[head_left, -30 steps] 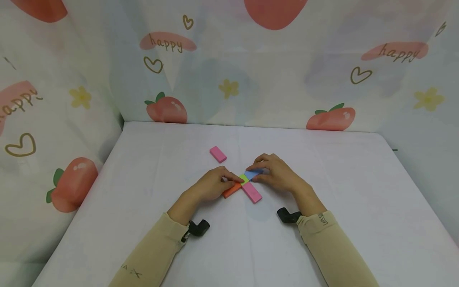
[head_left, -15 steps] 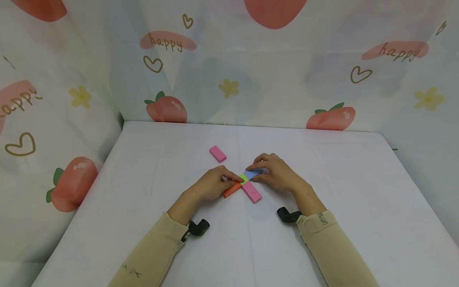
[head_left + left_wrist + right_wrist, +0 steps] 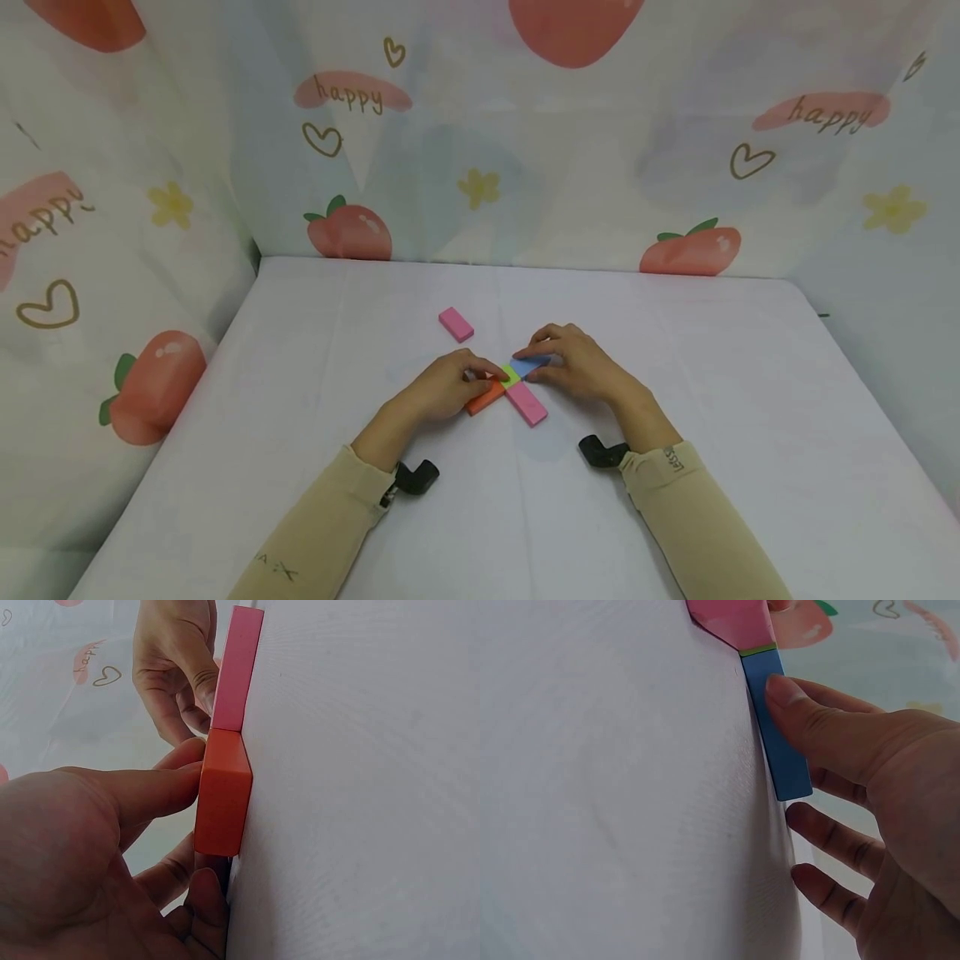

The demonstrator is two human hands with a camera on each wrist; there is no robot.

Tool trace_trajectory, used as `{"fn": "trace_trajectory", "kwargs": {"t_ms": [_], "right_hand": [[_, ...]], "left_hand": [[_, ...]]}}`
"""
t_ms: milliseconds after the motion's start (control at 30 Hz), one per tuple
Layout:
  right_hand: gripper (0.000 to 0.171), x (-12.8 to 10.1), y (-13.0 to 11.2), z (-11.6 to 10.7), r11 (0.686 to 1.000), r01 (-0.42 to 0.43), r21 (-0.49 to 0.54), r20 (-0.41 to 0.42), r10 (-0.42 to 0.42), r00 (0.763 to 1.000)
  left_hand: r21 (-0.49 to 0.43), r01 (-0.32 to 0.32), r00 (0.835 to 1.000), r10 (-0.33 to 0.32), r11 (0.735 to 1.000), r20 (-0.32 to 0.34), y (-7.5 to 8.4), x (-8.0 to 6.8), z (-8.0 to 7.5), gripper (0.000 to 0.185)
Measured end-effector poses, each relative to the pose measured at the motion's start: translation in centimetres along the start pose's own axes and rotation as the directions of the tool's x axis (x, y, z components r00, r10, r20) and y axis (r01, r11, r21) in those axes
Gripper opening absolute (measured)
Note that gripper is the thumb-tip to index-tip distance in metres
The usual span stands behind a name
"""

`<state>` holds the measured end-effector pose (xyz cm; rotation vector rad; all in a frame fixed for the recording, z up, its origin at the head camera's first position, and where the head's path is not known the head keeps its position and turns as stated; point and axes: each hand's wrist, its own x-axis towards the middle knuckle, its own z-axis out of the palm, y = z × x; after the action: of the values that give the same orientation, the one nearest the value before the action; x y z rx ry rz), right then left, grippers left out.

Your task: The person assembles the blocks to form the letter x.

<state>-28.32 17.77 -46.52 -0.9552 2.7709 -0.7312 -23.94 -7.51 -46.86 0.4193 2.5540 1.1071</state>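
Small coloured blocks lie joined on the white table in the head view. A green block (image 3: 513,374) sits at the centre, with an orange block (image 3: 484,402), a blue block (image 3: 531,365) and a pink block (image 3: 528,405) meeting it. My left hand (image 3: 444,385) holds the orange block, its thumb on the block's upper edge (image 3: 223,802), while the index fingertip rests on the green block. My right hand (image 3: 583,360) pinches the blue block between thumb and fingers; in the right wrist view the thumb lies against its long side (image 3: 780,742).
A second pink block (image 3: 456,323) lies apart, beyond the joined blocks. Fabric printed with fruit and hearts hangs behind the table (image 3: 675,500) and along its left side. A black wrist mount (image 3: 417,477) juts from the left sleeve, another (image 3: 602,451) from the right.
Both hands and all the blocks stay practically where they were. The whole head view shifts very slightly.
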Motion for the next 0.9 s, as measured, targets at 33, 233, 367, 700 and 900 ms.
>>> {"fn": "trace_trajectory", "kwargs": {"t_ms": [33, 233, 367, 700, 900], "right_hand": [[0.033, 0.0, -0.1, 0.0, 1.0, -0.007, 0.001, 0.003, 0.007, 1.0], [0.038, -0.1, -0.4, -0.4, 0.999, -0.046, 0.02, 0.002, 0.046, 0.999], [0.04, -0.3, -0.6, -0.6, 0.997, -0.061, 0.042, -0.001, 0.061, 0.998], [0.04, -0.8, -0.9, -0.7, 0.994, -0.097, 0.053, 0.002, 0.097, 0.995], [0.039, -0.9, -1.0, -1.1, 0.996, -0.086, 0.038, -0.007, 0.086, 0.996]], "left_hand": [[-0.004, -0.001, 1.0, 0.001, 1.0, 0.0, 0.0, 0.0, 0.0, 0.024], [-0.033, -0.013, 1.0, 0.013, 0.999, -0.001, 0.1, 0.1, 0.0, 0.022], [-0.031, -0.018, 1.0, 0.018, 0.999, 0.002, 0.1, 0.1, 0.0, 0.02], [-0.011, -0.036, 0.999, 0.036, 0.999, 0.006, -0.2, 0.2, 0.4, 0.015], [0.002, -0.035, 0.999, 0.035, 0.999, -0.003, 0.0, 0.2, 0.2, 0.015]]}}
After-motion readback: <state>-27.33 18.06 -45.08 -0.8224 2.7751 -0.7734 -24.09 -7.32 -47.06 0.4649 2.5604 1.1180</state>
